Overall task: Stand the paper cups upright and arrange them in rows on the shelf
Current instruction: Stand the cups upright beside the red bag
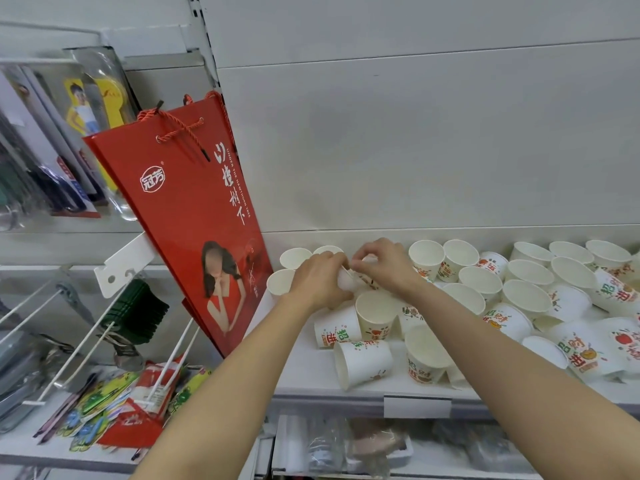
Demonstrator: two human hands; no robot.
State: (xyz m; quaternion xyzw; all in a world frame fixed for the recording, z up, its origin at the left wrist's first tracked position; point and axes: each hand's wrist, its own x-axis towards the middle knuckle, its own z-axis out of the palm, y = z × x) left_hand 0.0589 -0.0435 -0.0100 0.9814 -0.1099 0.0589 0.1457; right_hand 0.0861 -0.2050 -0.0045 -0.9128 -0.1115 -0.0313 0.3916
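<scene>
Both hands meet over the back left part of the white shelf. The left hand is curled around a white paper cup lying tilted, its fingers wrapped over the cup's side. The right hand, at about two o'clock from the left one, has its fingertips bent together, pinching at the same cup's far end; what exactly they grip is hidden. Upright cups stand at ten o'clock from the hands. More cups, some toppled, lie at five o'clock. A red bag hangs at nine o'clock.
</scene>
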